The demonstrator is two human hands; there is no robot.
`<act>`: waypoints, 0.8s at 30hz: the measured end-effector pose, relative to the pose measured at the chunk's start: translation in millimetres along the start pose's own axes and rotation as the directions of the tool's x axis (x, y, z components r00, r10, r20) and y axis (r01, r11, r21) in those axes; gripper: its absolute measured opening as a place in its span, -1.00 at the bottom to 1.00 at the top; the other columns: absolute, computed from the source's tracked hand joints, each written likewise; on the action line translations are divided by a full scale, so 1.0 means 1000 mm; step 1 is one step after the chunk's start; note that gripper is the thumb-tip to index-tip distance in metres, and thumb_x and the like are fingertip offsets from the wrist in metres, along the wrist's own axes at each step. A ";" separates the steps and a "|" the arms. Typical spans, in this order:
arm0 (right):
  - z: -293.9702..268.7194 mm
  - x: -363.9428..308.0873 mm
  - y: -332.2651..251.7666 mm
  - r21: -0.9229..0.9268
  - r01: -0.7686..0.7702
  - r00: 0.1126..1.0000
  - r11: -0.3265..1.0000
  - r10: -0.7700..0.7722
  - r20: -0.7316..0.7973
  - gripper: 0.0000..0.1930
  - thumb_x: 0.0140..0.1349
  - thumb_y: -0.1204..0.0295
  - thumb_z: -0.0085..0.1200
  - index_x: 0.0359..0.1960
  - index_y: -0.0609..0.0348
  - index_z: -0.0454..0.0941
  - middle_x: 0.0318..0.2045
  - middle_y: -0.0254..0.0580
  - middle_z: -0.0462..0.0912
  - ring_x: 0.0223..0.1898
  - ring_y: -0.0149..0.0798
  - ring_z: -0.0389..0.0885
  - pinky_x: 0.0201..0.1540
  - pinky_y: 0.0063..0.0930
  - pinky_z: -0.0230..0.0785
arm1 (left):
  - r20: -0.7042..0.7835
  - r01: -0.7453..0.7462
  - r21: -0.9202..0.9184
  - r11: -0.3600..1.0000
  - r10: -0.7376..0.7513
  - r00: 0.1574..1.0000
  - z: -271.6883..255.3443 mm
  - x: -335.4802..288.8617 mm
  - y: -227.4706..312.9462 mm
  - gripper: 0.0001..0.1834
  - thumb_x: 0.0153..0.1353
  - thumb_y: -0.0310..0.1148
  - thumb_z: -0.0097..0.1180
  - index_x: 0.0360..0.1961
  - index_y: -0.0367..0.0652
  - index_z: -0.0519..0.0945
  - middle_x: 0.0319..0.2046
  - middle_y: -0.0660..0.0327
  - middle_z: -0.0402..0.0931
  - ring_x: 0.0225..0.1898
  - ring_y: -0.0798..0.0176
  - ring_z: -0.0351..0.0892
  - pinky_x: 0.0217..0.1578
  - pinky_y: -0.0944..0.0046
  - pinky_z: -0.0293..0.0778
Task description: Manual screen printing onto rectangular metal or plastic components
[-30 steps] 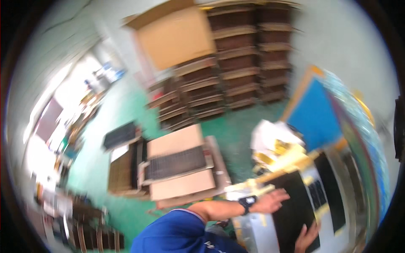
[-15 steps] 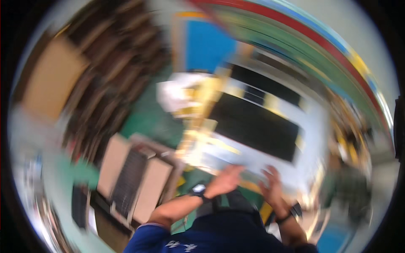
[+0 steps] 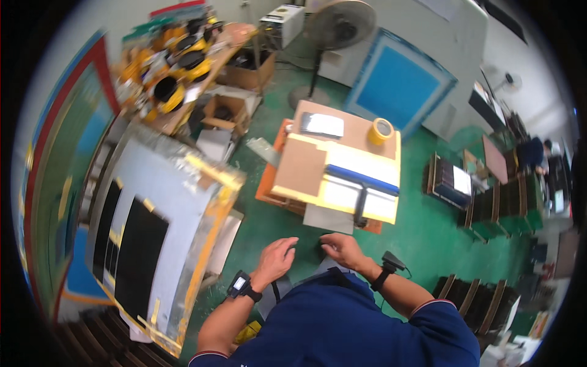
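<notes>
My left hand point(image 3: 276, 262) is held out in front of me with its fingers loosely apart and nothing in it; a watch point(image 3: 239, 284) is on that wrist. Beside it, my right hand point(image 3: 343, 249) has its fingers loosely bent and holds nothing that I can see. A black device point(image 3: 394, 261) is strapped to the right wrist. Beyond both hands stands a small table bearing a brown board point(image 3: 296, 164) and white sheets edged in yellow. A blue bar point(image 3: 362, 179) with a black handle point(image 3: 361, 205) lies across the sheets. Neither hand touches these things.
To the left is a printing table point(image 3: 183, 211) with black rectangles and yellow tape. A yellow tape roll point(image 3: 380, 131) and a pale, shiny rectangular case point(image 3: 323, 125) sit on the small table's far side. Behind are a pedestal fan point(image 3: 339, 24) and a blue framed screen point(image 3: 397, 79).
My view has swung round to the right: the printing table, formerly ahead, is now at the left, and the small table is ahead. My hands have stayed in front of me.
</notes>
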State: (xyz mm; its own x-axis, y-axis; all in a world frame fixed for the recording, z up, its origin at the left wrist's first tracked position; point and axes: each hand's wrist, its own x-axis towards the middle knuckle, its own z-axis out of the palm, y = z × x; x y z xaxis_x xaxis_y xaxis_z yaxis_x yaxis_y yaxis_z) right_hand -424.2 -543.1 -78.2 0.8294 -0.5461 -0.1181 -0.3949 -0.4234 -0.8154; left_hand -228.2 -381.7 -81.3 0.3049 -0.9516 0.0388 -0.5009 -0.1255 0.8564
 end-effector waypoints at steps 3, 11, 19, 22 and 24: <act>-0.055 -0.031 0.084 0.167 -0.324 0.903 0.931 0.357 -0.240 -0.77 0.13 0.38 0.19 -0.22 0.24 0.64 -0.37 0.06 0.67 -0.32 -0.01 0.68 -0.21 -0.28 0.54 | 0.225 0.156 -0.114 0.981 -0.127 0.966 0.083 0.066 0.010 -0.69 0.20 -0.40 0.09 -0.03 -0.27 0.55 -0.16 -0.02 0.61 -0.14 -0.01 0.63 -0.11 0.10 0.54; -0.108 -0.063 0.221 0.117 -0.528 0.665 0.841 0.496 -0.558 -0.69 0.11 0.30 0.06 -0.20 0.27 0.55 -0.22 0.17 0.59 -0.12 0.18 0.54 -0.04 -0.02 0.43 | 0.619 0.787 -0.366 0.496 -0.502 0.604 0.204 0.158 -0.002 -0.77 0.28 -0.28 0.16 -0.25 -0.26 0.54 -0.52 0.30 0.49 -0.44 0.37 0.51 -0.30 0.35 0.49; -0.112 -0.067 0.232 0.251 -0.612 0.646 0.750 0.657 -0.389 -0.72 0.12 0.27 0.12 -0.23 0.20 0.62 -0.35 0.11 0.65 -0.25 0.16 0.61 -0.17 -0.07 0.45 | 0.504 0.715 -0.363 0.597 -0.520 0.690 0.184 0.221 0.066 -0.17 0.17 -0.52 0.04 0.40 -0.20 -0.09 -0.35 0.08 0.48 -0.51 0.19 0.52 -0.51 0.22 0.53; -0.112 -0.065 0.242 0.355 -0.521 0.686 0.776 0.628 -0.367 -0.77 0.09 0.32 0.13 -0.27 0.14 0.69 -0.39 0.07 0.67 -0.31 0.09 0.64 -0.22 -0.10 0.45 | 0.491 0.755 -0.287 0.590 -0.586 0.644 0.181 0.257 0.089 -0.14 0.12 -0.51 -0.08 0.45 -0.04 -0.12 -0.35 0.15 0.39 -0.43 0.25 0.47 -0.57 0.26 0.49; -0.111 -0.064 0.247 0.342 -0.518 0.689 0.784 0.619 -0.376 -0.77 0.08 0.32 0.14 -0.28 0.15 0.69 -0.40 0.07 0.66 -0.31 0.09 0.64 -0.23 -0.11 0.45 | 0.513 0.750 -0.177 0.637 -0.591 0.623 0.185 0.272 0.087 -0.16 0.11 -0.52 -0.10 0.43 -0.04 -0.09 -0.37 0.17 0.38 -0.45 0.26 0.46 -0.61 0.27 0.46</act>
State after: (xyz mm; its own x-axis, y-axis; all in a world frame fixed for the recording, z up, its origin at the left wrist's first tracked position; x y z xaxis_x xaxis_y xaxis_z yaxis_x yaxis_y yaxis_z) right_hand -619.2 -692.8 -209.3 0.1787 -0.9103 -0.3734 -0.6041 0.1981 -0.7719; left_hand -338.8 -703.4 -91.7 0.0703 -0.6621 -0.7461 0.0528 -0.7444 0.6656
